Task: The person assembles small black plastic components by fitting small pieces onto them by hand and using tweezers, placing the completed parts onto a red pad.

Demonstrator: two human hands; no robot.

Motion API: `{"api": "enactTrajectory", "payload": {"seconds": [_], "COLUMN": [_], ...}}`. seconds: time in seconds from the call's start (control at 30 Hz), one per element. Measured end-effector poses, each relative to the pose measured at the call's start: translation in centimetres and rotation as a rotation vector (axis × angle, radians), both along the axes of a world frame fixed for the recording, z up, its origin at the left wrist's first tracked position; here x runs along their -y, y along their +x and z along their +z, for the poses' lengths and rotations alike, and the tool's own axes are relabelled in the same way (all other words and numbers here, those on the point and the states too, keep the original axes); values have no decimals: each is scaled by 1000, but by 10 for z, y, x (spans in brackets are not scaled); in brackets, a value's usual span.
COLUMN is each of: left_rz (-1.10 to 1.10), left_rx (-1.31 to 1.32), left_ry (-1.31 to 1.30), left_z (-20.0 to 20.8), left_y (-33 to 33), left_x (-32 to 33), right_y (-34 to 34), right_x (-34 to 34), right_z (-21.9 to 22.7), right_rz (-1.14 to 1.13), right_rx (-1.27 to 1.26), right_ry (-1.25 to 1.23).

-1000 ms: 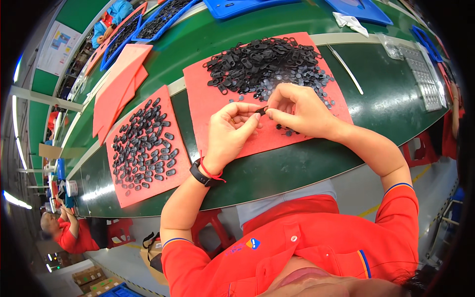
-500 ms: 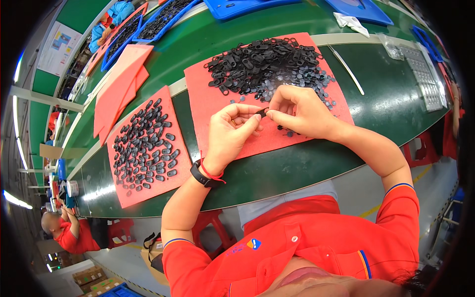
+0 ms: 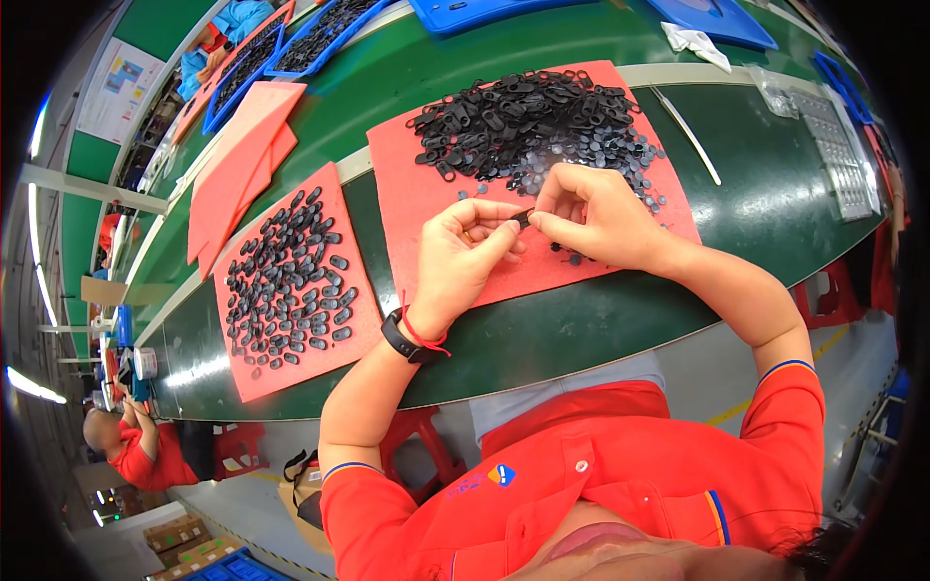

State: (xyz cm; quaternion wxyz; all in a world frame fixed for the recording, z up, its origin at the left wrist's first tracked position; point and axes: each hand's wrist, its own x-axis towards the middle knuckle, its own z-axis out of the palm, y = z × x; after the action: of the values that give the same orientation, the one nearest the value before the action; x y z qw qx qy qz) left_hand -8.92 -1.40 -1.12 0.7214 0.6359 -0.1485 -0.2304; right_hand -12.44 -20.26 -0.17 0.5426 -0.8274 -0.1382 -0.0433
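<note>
My left hand (image 3: 469, 254) pinches a small black oval plastic part (image 3: 524, 219) between thumb and forefinger. From the other side my right hand (image 3: 603, 218) closes its thumb and forefinger on the same part, so the fingertips of both nearly meet and cover most of it. Both hands are over a pink foam sheet (image 3: 412, 198). On its far half lies a heap of black oval parts with holes (image 3: 518, 116). Small grey round discs (image 3: 639, 160) are scattered beside that heap, partly behind my right hand.
To the left, a second pink foam sheet (image 3: 339, 203) carries many black oval parts (image 3: 291, 281) spread out. Loose pink sheets (image 3: 232, 174) lie beyond it. Blue trays (image 3: 329, 48) stand at the back. A white stick (image 3: 690, 136) and a grey moulded tray (image 3: 833, 160) lie right.
Both hands stay together on the small part with barely any finger movement. The whole view has shifted slightly, so the table appears a little further right.
</note>
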Motion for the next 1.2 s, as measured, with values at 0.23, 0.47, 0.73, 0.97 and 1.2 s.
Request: {"api": "enactTrajectory", "payload": {"seconds": [0.23,0.47,0.73,0.97,1.2], "left_rz": [23,6,-6,-12,-1], "left_rx": [23,18,-7,22,23], "left_ry": [5,-9,-7,116,81], "left_z": [-1,1,-2,-1,-2], "left_y": [0,-3,0,-1,-6], "left_x": [0,-1,-1,-1,3], "right_y": [1,0,-1,1,-2], "right_x": [-2,-4,-5,-8,-9], "right_z": [-5,3,7,-1,-2], "right_rz": [11,47,47,31,-31], "right_rx": [-89,-274,-464,-329,-169], "right_ry": [107,310,235,100,-39]}}
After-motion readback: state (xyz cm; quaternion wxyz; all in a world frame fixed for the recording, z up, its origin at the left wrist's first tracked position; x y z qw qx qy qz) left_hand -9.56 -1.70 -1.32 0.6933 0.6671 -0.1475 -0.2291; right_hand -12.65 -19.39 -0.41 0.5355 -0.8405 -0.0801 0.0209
